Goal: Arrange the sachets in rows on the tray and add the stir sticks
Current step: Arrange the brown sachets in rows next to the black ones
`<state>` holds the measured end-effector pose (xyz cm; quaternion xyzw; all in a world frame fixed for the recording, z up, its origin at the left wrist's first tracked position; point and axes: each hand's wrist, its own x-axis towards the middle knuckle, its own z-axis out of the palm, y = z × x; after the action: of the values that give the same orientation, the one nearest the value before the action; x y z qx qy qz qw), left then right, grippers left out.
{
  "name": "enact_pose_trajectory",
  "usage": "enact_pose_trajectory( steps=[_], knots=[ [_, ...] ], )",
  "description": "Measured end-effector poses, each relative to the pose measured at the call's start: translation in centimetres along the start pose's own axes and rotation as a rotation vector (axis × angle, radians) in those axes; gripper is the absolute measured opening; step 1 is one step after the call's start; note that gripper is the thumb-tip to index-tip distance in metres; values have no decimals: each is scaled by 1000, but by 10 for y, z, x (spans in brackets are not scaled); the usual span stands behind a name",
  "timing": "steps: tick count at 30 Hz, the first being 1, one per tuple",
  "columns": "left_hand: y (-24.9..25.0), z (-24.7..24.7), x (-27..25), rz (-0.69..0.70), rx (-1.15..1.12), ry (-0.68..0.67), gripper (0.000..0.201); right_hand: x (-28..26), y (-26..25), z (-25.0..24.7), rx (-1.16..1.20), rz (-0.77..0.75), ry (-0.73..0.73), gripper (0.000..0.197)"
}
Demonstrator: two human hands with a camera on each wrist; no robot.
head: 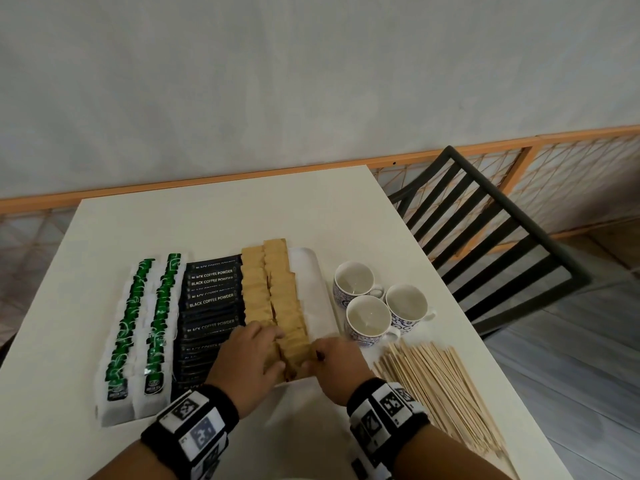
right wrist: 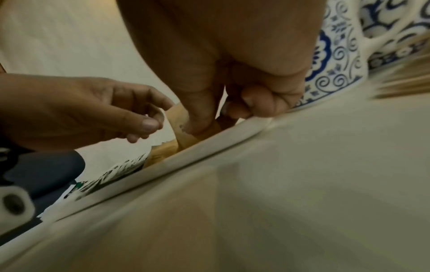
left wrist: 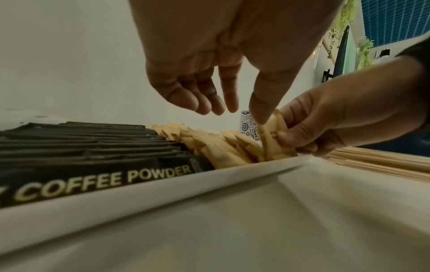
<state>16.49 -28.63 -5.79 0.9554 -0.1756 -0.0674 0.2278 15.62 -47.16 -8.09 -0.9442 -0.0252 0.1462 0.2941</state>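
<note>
A white tray [head: 313,268] holds two rows of green tea sachets [head: 157,317], a row of black coffee powder sachets [head: 211,299] and two rows of brown sachets [head: 277,292]. My right hand [head: 320,358] pinches a few upright brown sachets [left wrist: 272,139] at the near end of the right brown row, just inside the tray rim [right wrist: 186,152]. My left hand [head: 263,344] hovers over the near end of the left brown row with relaxed fingers [left wrist: 204,104], its thumb touching the top of the pinched sachets. Wooden stir sticks [head: 440,389] lie in a pile on the table, right of the tray.
Three blue-patterned cups [head: 367,303] stand between the tray and the stir sticks. A bare strip of tray shows right of the brown rows. A black slatted chair [head: 485,237] stands past the table's right edge. A wall backs the table.
</note>
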Motion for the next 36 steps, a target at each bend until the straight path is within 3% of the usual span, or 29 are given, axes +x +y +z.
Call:
enact_pose_trajectory(
  steps=[3,10,14,17,26,28,33,36],
  knots=[
    [0,6,4,30,93,-31,46,2,-4,7,-83,-19,14,17],
    [-5,13,13,118,318,-65,51,5,-5,11,-131,17,94,18],
    [-7,12,18,112,295,-62,49,2,-7,15,-63,33,149,27],
    [-8,12,20,102,282,-56,47,3,-7,17,-58,25,175,21],
    [-9,13,23,95,264,-36,49,13,-13,10,-191,40,55,16],
    [-8,13,22,79,248,-30,50,13,-14,9,-183,68,49,20],
    [-7,7,11,3,142,28,51,4,-18,3,-26,178,17,57],
    [-9,-2,-4,-20,87,53,40,4,-20,2,-34,200,-40,57]
  ],
)
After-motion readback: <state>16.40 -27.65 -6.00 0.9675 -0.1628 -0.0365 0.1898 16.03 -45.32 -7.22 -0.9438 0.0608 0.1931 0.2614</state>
